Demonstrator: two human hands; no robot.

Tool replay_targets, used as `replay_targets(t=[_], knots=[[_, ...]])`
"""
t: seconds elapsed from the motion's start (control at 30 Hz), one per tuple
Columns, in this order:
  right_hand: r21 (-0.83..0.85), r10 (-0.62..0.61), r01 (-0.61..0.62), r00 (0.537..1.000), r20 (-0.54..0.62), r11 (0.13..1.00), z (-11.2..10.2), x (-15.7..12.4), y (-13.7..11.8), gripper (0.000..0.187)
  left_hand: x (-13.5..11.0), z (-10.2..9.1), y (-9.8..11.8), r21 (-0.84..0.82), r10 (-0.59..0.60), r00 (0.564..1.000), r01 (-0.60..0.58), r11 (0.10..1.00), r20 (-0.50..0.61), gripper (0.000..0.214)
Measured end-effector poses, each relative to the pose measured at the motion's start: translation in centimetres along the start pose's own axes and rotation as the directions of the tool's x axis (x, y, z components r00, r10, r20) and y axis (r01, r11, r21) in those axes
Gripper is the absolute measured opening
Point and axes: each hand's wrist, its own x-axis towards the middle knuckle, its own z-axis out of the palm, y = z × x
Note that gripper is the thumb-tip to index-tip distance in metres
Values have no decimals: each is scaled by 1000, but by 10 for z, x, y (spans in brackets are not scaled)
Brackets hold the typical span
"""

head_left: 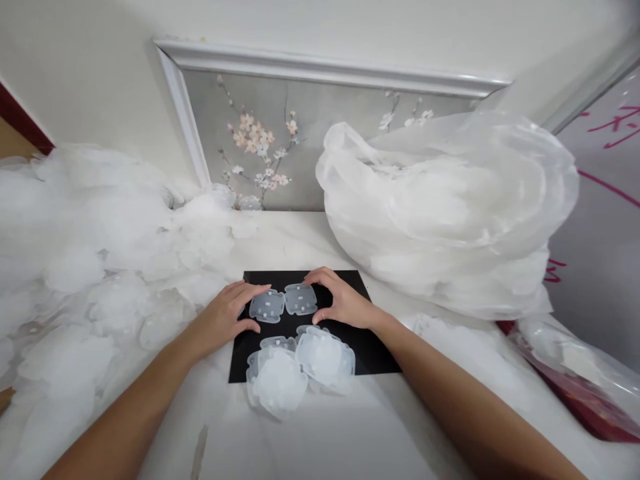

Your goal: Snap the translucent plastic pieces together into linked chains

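Two thin, translucent plastic pieces with small raised dots lie side by side on a black mat (pixel 380 357), their inner edges meeting or nearly so. My left hand (pixel 225 317) curves round the left plastic piece (pixel 267 307), fingertips at its top edge and thumb by its lower left corner. A sliver of another clear piece shows inside that palm. Around the right plastic piece (pixel 301 300), my right hand (pixel 345 300) has its fingertips at the upper edge and its thumb at the lower right. Nearer to me sit two loose stacks of like pieces, a left stack (pixel 277 383) and a right stack (pixel 326 357).
A large heap of translucent pieces (pixel 125 227) covers the left of the white table (pixel 280 243). A bulging clear plastic bag (pixel 450 213) stands at the back right. Behind is a framed flower picture (pixel 300 147). A red item under clear plastic (pixel 585 393) lies far right.
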Motion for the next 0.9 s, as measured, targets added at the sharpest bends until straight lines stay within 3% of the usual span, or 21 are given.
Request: replay_targets(t=[0.07, 0.13, 0.2, 0.23, 0.3, 0.37, 0.4, 0.47, 0.53, 0.6, 0.7, 0.9], knots=[[-55, -11, 13, 1000, 27, 998, 0, -1, -2, 53, 2, 2, -1, 20, 58, 998, -58, 998, -10, 54], [-92, -45, 49, 998, 43, 995, 2, -2, -6, 29, 5, 3, -1, 57, 159, 987, -158, 986, -16, 35], [-77, -67, 67, 998, 14, 995, 5, -1, -10, 12, 7, 4, 2, 78, 232, 972, -229, 970, -31, 18], [-30, -49, 48, 998, -31, 998, 7, 0, -13, 12, 8, 4, 5, 62, 229, 972, -226, 972, -51, 17], [170, 75, -49, 986, -151, 984, 12, 2, -17, 17, 8, 3, 14, -66, 94, 987, -104, 992, -130, 19], [459, 282, -163, 937, -204, 874, 16, 5, -20, 23, 7, 3, 25, -336, -153, 975, 92, 937, -160, 20], [599, 378, -204, 908, -180, 775, 17, 6, -21, 26, 7, 3, 30, -502, -278, 953, 183, 845, -121, 22], [795, 504, -255, 861, -72, 551, 19, 8, -21, 29, 7, 3, 36, -776, -440, 897, 308, 550, 44, 26], [883, 544, -277, 838, 29, 380, 19, 9, -21, 32, 8, 3, 39, -899, -486, 847, 366, 240, 215, 27], [908, 549, -289, 832, 81, 304, 17, 9, -21, 33, 9, 2, 39, -923, -492, 814, 382, 53, 309, 22], [914, 541, -307, 832, 121, 266, 16, 8, -21, 29, 10, -1, 39, -922, -496, 788, 380, -74, 364, 19], [908, 510, -326, 846, 155, 265, 17, 6, -19, 33, 11, -5, 38, -910, -473, 778, 342, -234, 414, 45]])
